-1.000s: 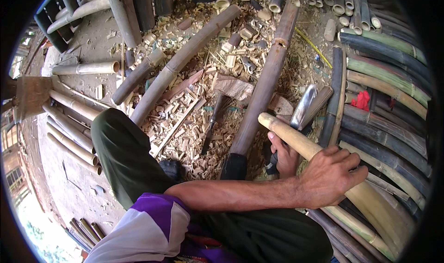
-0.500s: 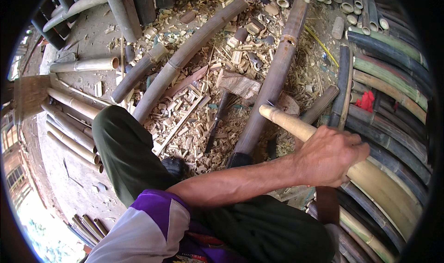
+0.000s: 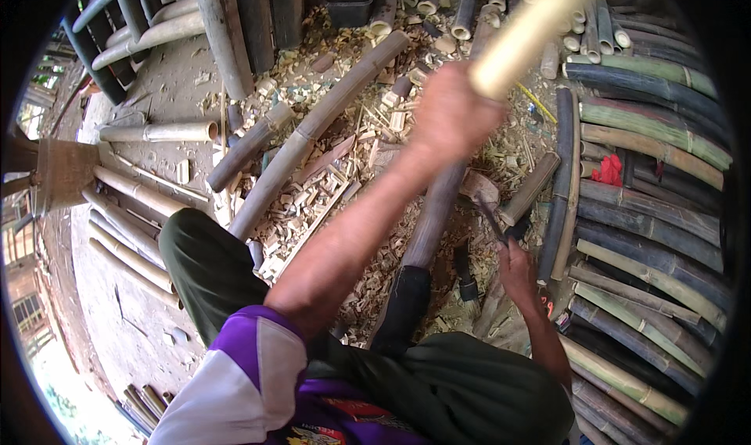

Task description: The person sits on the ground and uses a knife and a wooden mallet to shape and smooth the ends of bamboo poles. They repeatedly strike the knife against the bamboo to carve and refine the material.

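My left hand [image 3: 458,116] reaches across the middle, blurred, with its fingers closed round a pale bamboo pole [image 3: 540,30]. That pole rises past the top right edge. Lower right, my right hand [image 3: 518,267] is closed on a thin dark tool [image 3: 490,217]; its exact kind is unclear. The tool's tip lies near a cut wood block [image 3: 479,185]. Beneath my left forearm, a thick dark bamboo pole [image 3: 432,226] runs away from me, its near end beside something black. A black-handled tool [image 3: 465,265] stands between that pole and my right hand.
Wood chips [image 3: 313,210] cover the ground. A long bamboo pole [image 3: 313,128] lies left of centre, beside a shorter bamboo piece [image 3: 242,152]. Stacked bamboo [image 3: 649,187] lines the right side, with a red cloth [image 3: 606,170] among it. A black container [image 3: 348,1] stands far off.
My left hand has swung from the right up to the middle with the pale pole, whose held end now points away. My right hand, mostly hidden before, now shows with the thin tool.
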Tool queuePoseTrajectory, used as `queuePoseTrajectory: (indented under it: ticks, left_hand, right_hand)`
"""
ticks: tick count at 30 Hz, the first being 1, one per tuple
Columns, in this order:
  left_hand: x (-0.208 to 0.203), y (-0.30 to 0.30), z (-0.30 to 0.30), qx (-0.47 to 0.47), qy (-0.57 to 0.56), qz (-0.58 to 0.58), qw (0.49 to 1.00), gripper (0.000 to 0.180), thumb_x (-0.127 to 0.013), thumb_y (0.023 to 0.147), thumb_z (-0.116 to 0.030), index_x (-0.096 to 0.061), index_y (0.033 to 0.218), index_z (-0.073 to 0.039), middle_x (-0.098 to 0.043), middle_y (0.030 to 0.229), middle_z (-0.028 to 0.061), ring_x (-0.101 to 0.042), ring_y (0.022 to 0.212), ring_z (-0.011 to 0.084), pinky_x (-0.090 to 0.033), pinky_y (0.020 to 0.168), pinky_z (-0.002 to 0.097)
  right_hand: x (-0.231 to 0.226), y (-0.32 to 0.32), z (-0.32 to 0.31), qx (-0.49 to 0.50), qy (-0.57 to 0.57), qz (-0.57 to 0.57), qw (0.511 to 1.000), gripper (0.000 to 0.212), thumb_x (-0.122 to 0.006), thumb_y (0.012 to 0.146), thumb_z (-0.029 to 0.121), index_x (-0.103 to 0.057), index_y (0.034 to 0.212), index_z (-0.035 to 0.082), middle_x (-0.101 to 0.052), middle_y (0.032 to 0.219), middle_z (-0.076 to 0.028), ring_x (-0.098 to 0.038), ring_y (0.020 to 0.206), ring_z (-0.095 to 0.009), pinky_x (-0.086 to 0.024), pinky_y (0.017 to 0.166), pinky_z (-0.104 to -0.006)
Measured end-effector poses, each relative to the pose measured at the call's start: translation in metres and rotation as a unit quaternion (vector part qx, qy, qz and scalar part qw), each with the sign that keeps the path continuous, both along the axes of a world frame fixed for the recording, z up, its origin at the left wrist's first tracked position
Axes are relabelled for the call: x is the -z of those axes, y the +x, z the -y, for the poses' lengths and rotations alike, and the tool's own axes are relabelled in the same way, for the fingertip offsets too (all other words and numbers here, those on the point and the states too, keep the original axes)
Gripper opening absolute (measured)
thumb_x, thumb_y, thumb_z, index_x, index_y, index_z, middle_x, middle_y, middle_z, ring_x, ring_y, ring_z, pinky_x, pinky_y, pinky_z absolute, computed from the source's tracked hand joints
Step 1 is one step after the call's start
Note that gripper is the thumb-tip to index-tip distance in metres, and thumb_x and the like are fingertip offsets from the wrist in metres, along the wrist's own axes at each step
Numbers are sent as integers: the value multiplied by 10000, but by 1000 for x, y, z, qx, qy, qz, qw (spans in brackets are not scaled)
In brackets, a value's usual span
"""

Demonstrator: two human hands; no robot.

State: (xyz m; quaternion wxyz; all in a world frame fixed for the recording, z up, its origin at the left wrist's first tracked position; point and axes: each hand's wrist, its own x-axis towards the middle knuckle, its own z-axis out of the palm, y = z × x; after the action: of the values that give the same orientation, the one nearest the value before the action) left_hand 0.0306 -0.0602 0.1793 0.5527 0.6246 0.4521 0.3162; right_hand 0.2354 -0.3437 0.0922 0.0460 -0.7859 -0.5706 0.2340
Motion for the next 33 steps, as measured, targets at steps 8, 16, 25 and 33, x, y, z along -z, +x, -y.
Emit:
queuePoseTrajectory:
  ticks: [8,16,25,33]
  left_hand:
    - [158,-140,23,-62,-117,-450,883,581,-841,748,-303,-649,1237,-55,-705,1162,213,-689,1096,342,-549,924,491]
    - [121,-58,116,265,-15,-189,945,713,-795,860,-300,-464,1424,-16,-530,1440,298,-541,1337,392,-462,1055,533]
    - [100,-32,-3,-30,-241,170,955,300,-569,1004,-226,-618,1172,18,-615,830,87,-550,538,131,-456,462,294]
    - [108,-21,-236,-89,-480,453,746,353,-456,1026,-203,-493,1131,133,-628,886,176,-637,668,229,-608,563,330]
  right_hand:
    - [19,-82,0,448,118,-591,660,322,-529,1078,360,-582,1023,47,-551,676,-39,-535,500,-155,-457,443,-320]
    - [29,-121,-63,338,174,-608,697,465,-560,1054,314,-536,1360,-36,-645,1277,-178,-614,1182,-287,-472,1044,-416]
    - [59,-134,-65,89,196,-192,958,466,-638,980,128,-501,1395,-33,-585,1289,-320,-618,1161,-472,-496,985,-518]
    - [53,-143,-40,189,149,-285,928,372,-665,967,124,-570,1317,42,-638,1055,-177,-669,963,-345,-543,819,-455]
